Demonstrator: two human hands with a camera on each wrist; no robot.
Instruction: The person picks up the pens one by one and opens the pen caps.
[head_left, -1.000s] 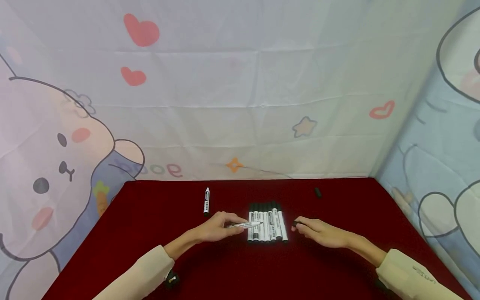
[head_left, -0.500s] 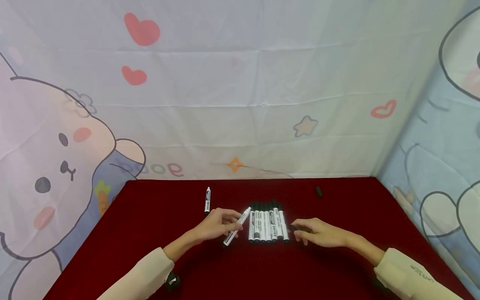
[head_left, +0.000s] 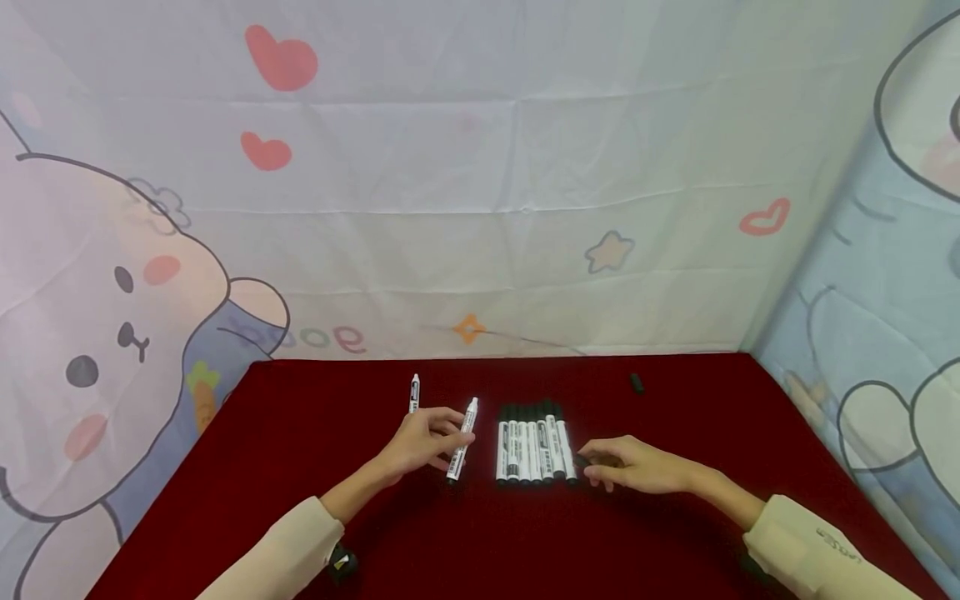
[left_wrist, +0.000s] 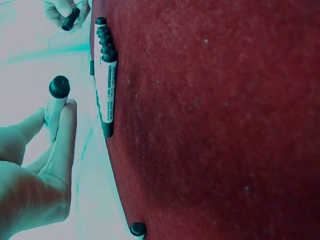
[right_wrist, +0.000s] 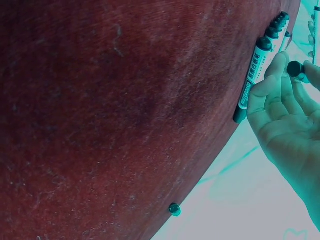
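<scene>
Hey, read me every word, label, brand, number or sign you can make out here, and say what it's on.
"good": printed mirror-reversed on the cloth backdrop, one end faint.
Row of markers: label print, too blurred to read.
Held marker: label, too small.
Standalone marker: label, too small.
Right sleeve: dark lettering, too blurred.
No number is readable.

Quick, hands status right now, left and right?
Left hand: holding an uncapped white marker, gripped between thumb and fingers.
Right hand: holding a black marker cap, pinched with the thumb.
</scene>
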